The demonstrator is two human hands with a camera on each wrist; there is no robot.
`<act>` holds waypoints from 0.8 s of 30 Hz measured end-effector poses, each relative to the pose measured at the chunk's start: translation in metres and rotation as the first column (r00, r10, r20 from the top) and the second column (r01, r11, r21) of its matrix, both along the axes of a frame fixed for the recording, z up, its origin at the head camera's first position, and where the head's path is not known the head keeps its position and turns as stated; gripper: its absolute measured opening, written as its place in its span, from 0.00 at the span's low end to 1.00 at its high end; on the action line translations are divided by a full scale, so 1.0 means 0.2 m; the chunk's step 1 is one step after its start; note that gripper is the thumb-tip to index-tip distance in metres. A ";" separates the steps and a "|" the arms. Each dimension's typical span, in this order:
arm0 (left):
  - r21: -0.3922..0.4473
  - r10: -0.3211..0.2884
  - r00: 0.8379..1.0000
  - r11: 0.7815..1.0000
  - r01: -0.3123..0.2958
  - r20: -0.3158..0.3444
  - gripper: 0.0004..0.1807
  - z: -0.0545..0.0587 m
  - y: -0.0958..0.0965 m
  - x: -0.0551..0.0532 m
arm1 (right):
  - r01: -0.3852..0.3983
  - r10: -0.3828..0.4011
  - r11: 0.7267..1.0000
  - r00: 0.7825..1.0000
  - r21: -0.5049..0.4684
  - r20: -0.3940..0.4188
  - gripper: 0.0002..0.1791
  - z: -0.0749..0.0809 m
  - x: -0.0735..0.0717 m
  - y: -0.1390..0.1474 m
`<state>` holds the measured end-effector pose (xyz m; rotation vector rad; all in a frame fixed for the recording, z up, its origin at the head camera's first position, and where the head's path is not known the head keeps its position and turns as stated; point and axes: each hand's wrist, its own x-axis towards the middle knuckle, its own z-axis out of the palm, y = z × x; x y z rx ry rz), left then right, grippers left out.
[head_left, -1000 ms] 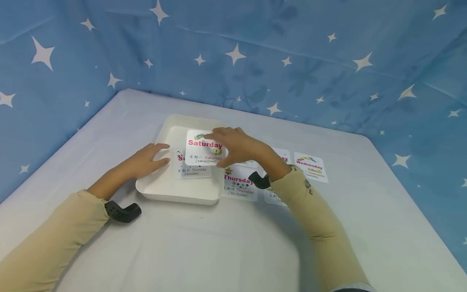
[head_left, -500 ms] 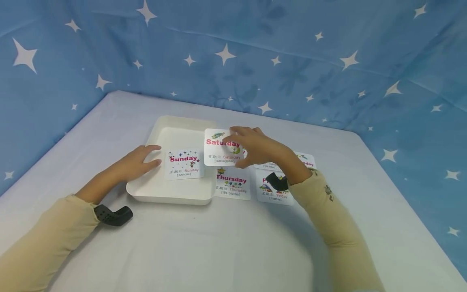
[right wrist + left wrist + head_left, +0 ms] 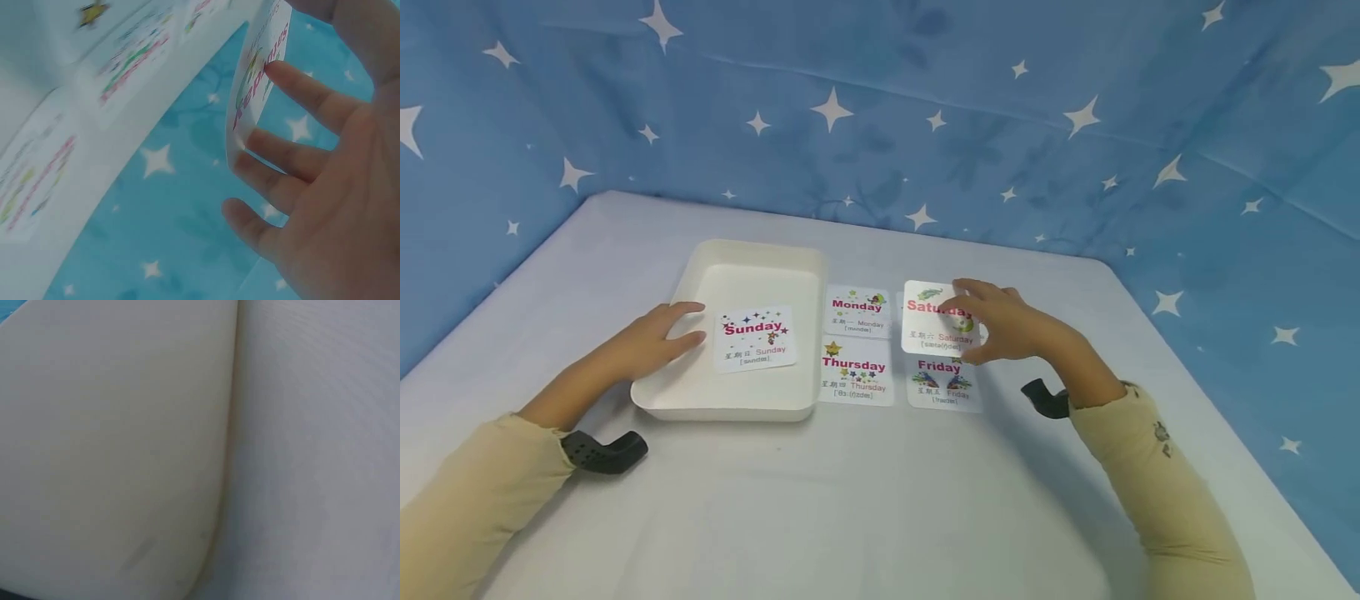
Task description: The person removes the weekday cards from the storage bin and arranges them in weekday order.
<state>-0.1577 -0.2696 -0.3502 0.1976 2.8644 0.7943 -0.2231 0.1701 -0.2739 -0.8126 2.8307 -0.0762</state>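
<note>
My right hand (image 3: 1018, 327) pinches a square Saturday flashcard (image 3: 927, 337) by its right side, tilted above the laid-out cards. In the right wrist view, the fingertips (image 3: 275, 69) touch the card's printed face. Beneath it lies the Friday card (image 3: 943, 392), partly covered. My left hand (image 3: 651, 342) rests at the left rim of a shallow white tray (image 3: 730, 408), thumb and fingers apart over the rim. Inside the tray lies the Sunday card (image 3: 755, 340). The left wrist view has only plain pale surfaces, with no fingers.
Right of the tray, the Monday card (image 3: 857, 312) lies behind the Thursday card (image 3: 855, 372) on the white tablecloth (image 3: 850, 508). Another card behind the Saturday card is mostly hidden. A blue curtain with white stars (image 3: 831, 108) hangs along the table's far edge.
My right hand has carried the Saturday card rightward from above the tray to above the Friday card. The Sunday card and Monday card are uncovered. My left hand stays at the tray.
</note>
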 end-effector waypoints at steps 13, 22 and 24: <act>-0.024 -0.001 1.000 1.000 0.002 0.017 0.36 -0.02 -0.02 0.00 | 0.032 -0.032 0.999 0.999 -0.021 -0.009 0.39 -0.11 0.09 0.41; -0.015 -0.018 1.000 1.000 0.018 0.002 0.35 -0.02 -0.02 -0.01 | 0.056 -0.055 0.998 0.997 -0.020 0.047 0.39 -0.15 0.14 0.52; -0.006 -0.023 1.000 1.000 0.023 -0.001 0.35 -0.02 -0.01 -0.02 | 0.052 -0.051 0.999 0.998 -0.014 0.049 0.39 -0.16 0.14 0.54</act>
